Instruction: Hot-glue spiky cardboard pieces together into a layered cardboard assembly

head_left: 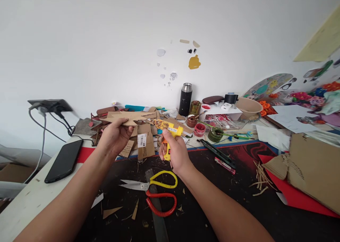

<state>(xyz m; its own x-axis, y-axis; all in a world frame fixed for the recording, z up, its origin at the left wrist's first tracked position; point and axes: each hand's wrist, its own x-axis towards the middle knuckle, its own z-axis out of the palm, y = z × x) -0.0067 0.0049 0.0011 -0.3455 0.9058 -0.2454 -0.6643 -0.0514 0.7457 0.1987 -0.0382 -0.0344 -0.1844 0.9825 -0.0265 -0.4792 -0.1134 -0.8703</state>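
Observation:
Between the fingers and thumb of my left hand (118, 137) is a cut piece of cardboard (130, 117) with pointed ends, raised above the pile at the back of the table. My right hand (175, 150) is wrapped round a yellow glue gun (174, 129). Its stained nozzle points left and is close to the cardboard's right end; whether they touch I cannot tell. Below both hands, open scissors (148, 187) with one yellow and one red handle lie across a metal ruler (159, 217) on the dark mat (196, 206).
Cardboard scraps (146, 146) are heaped at the back, beside a black flask (185, 100) and several paint jars (199, 130). A phone (64, 160) lies left, a utility knife (216, 152) right. A large cardboard sheet (313, 167) leans at the right edge. Cables (44, 142) hang at the left.

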